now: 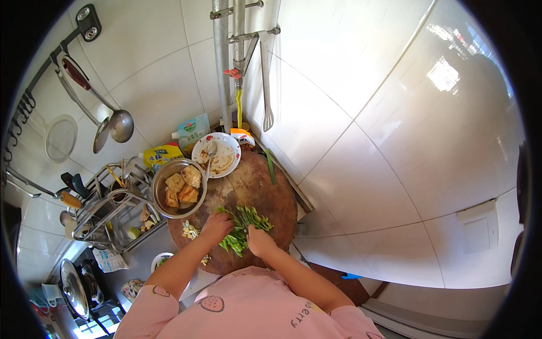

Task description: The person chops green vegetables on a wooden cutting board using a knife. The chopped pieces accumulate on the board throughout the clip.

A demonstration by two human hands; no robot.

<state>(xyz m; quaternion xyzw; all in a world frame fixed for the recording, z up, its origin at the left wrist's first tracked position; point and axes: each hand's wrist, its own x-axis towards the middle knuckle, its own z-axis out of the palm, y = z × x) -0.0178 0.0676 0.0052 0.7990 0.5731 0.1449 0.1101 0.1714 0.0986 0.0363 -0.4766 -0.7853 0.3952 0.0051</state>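
Observation:
On the round wooden chopping block (237,190) lie cut green peppers (233,242) and a second pile of green pieces (255,218) beside them. My left hand (218,227) rests with bent fingers on the upper left part of the greens. Just right of it, my right hand (259,241) is closed around what looks like a knife handle; the blade between the greens is mostly hidden. Peeled garlic pieces (190,230) lie left of my left hand. Some finely chopped bits (205,259) sit near the block's lower left edge, and one long green strip (270,167) lies at its upper right.
A steel bowl of browned food pieces (155,194) and a plate with a spoon (235,157) overlap the block's far left edge. A wire rack (127,195) stands to the left, near a lidded pan (75,288). Tiled walls rise ahead and to the right.

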